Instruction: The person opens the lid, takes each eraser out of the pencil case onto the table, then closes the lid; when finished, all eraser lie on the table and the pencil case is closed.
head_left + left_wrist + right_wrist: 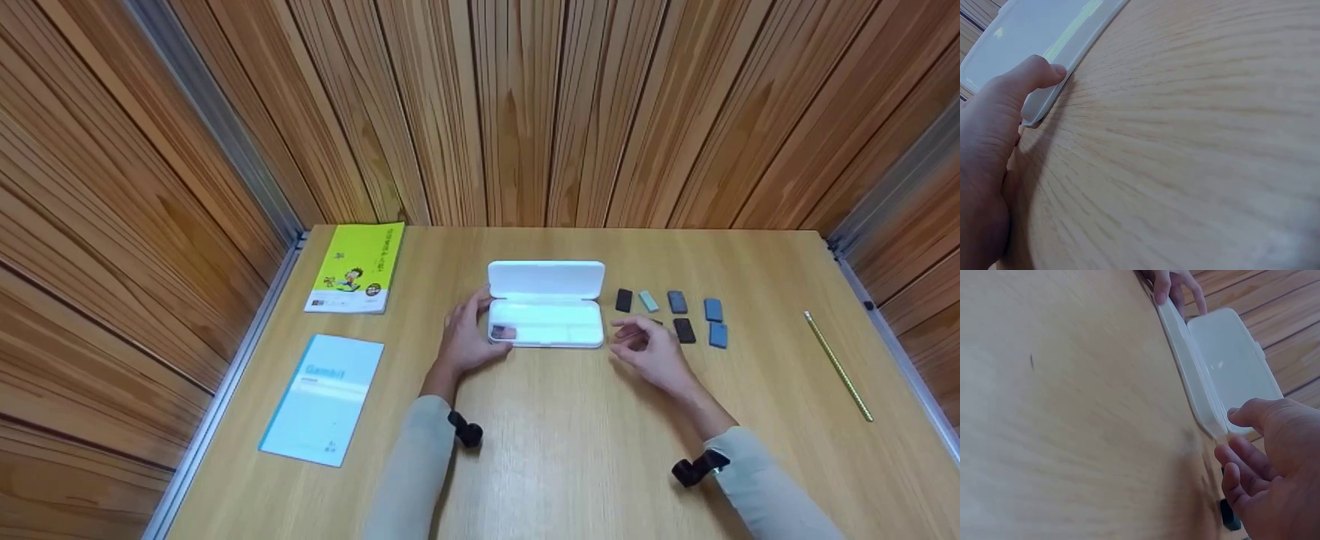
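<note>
A white pencil case point(546, 280) lies with its lid raised in the middle of the table. My left hand point(470, 337) grips its left end, the thumb on the near edge and the fingers at the far left side. In the left wrist view the thumb presses on the case's rim point(1055, 93). A small dark and pinkish block point(503, 332) lies in the case's near left corner. Just off the right end hovers my right hand point(654, 356), fingers loosely bent, with nothing visible in its grasp. In the right wrist view its thumb and fingers are apart beside the case.
Several small eraser-like blocks, black point(623, 300), pale green point(648, 301), grey point(677, 301) and blue point(718, 335), lie right of the case. A gold pencil point(838, 366) lies far right. At left are a yellow-green book point(358, 266) and a pale blue booklet point(322, 401).
</note>
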The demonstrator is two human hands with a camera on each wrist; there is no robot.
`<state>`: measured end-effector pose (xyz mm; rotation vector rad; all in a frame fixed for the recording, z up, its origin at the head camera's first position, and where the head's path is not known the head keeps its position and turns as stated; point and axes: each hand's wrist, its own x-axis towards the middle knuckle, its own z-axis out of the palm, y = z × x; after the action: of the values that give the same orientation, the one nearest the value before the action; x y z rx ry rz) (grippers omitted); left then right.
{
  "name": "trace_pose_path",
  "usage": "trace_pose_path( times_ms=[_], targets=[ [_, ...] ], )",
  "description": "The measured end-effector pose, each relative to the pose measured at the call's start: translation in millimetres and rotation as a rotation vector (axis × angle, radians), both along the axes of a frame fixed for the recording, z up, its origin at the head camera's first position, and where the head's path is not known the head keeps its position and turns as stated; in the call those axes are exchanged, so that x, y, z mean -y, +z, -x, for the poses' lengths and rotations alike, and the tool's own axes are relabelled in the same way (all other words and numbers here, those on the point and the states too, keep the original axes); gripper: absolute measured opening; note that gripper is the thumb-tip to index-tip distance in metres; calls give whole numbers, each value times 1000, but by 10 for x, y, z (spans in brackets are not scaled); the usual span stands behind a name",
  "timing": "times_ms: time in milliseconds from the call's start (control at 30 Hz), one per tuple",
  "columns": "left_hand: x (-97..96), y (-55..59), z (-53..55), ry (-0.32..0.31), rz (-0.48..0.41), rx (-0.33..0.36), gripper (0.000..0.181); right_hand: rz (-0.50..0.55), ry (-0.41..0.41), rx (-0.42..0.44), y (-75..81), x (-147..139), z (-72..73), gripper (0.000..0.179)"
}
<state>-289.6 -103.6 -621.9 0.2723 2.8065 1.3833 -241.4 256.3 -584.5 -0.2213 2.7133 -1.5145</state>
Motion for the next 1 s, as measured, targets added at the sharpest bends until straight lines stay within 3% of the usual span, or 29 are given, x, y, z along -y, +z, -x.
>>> trace_pose_path(
  times_ms=[500,1000],
  targets=[
    [-6,-18,-6,14,9,15,114,2,130,1,76,554,58,38],
    [68,5,21,-35,-46,54,111,48,204,110,120,1059,203,36]
  ],
)
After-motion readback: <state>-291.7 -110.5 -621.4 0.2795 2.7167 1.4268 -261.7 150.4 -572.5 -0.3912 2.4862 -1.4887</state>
